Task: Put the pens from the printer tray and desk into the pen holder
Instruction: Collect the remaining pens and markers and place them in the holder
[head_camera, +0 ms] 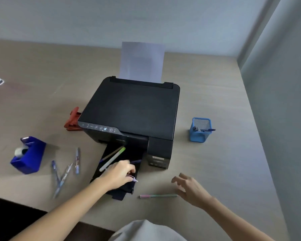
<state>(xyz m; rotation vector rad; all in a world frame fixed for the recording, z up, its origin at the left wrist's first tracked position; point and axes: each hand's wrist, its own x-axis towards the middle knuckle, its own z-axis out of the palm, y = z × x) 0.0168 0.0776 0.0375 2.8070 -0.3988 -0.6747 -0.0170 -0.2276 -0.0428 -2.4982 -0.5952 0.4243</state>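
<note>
Two hands at work: left hand point(121, 173) curls around a purple pen point(135, 161) on the printer tray point(111, 173); right hand point(189, 188) hangs open by the pastel pen point(158, 196). Pen holder point(200, 129) sits at two o'clock. Risk: a loose pinch drops it, nudging the tray's other pens.

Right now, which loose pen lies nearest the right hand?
The pink-and-green pen, alone on the desk beside the right hand. The other loose pens lie on the printer tray or further left.
</note>
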